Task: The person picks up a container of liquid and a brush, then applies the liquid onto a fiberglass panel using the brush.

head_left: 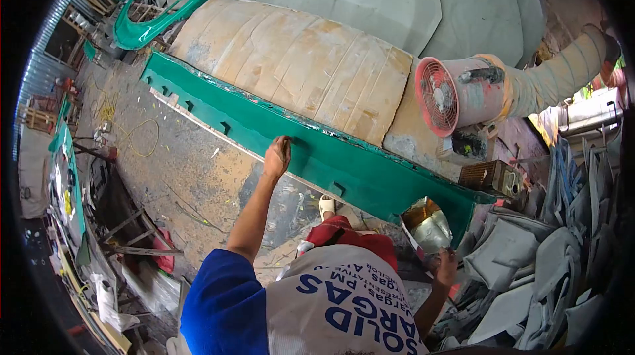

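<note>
A long glossy green panel [264, 131] runs diagonally across the middle of the view, with several small dark slots along its face. My left hand [278, 155] is at the panel's face, its fingers closed together; what they hold, if anything, is hidden. At the lower right, my right hand [444, 266] grips the lower edge of a metal can [428, 226], which is shiny inside with an amber tint. The can is near the right end of the green panel.
A red-rimmed fan [438, 97] with a fabric duct stands at the right. Behind the panel lies a tan curved mould [297, 64]. Grey sheets [509, 256] are piled at the lower right. A curved green part [142, 32] rests at the upper left. Wooden supports stand at the left.
</note>
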{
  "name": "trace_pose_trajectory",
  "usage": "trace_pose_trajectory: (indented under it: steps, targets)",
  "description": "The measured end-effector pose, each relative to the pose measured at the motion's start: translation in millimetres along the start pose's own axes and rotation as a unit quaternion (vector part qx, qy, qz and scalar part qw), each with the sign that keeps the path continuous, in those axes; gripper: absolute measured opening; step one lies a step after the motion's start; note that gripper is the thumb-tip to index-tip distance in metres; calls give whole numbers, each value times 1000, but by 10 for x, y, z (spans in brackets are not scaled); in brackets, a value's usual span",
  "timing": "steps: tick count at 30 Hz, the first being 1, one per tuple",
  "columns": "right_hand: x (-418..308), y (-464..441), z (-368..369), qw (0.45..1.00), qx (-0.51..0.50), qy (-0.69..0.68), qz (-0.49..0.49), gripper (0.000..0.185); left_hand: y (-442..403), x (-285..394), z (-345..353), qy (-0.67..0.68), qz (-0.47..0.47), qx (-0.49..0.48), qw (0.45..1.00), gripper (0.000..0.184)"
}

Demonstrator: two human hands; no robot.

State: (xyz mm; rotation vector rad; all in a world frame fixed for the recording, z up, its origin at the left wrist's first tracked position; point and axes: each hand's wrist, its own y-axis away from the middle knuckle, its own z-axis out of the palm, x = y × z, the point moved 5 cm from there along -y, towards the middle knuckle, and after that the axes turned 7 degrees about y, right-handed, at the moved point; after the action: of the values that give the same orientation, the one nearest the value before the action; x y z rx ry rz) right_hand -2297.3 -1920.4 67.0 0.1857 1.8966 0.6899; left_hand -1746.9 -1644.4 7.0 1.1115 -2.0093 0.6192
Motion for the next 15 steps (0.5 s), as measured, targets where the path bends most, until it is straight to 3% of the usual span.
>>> trace_pose_trajectory:
  steps: [1, 2, 5, 6, 7, 8, 10, 13, 15]
  targets:
    - [-435, 252, 223, 999, 18, 33, 12, 37, 32, 123, -98, -121, 47, 63, 990, 14]
    - [-467, 231, 206, 999, 13, 36, 6, 37, 65, 68, 9, -120, 45, 71, 989, 14]
    - [-525, 186, 244, 998, -57, 18, 6, 44, 376, 63, 889, -163, 149, -1, 975, 25]
    - [-537, 139, 252, 998, -66, 20, -1, 44, 522, 331, 1108, -127, 107, -107, 980, 25]
    - [-522, 85, 238, 997, -68, 22, 3, 45, 675, 438, 1411, -71, 197, -74, 975, 26]
    - [-504, 44, 221, 997, -71, 25, 8, 46, 818, 721, 1620, -84, 157, -121, 976, 27]
    - [-516, 1, 208, 995, -97, 19, -32, 50, 990, 1260, 1699, 103, 144, -233, 956, 24]
    - [-637, 2, 232, 993, -112, 31, -35, 57, 835, 1128, 1684, 196, 72, -176, 962, 19]
    - [-724, 17, 232, 990, -122, 49, -41, 59, 608, 736, 1370, 198, 108, -121, 967, 20]
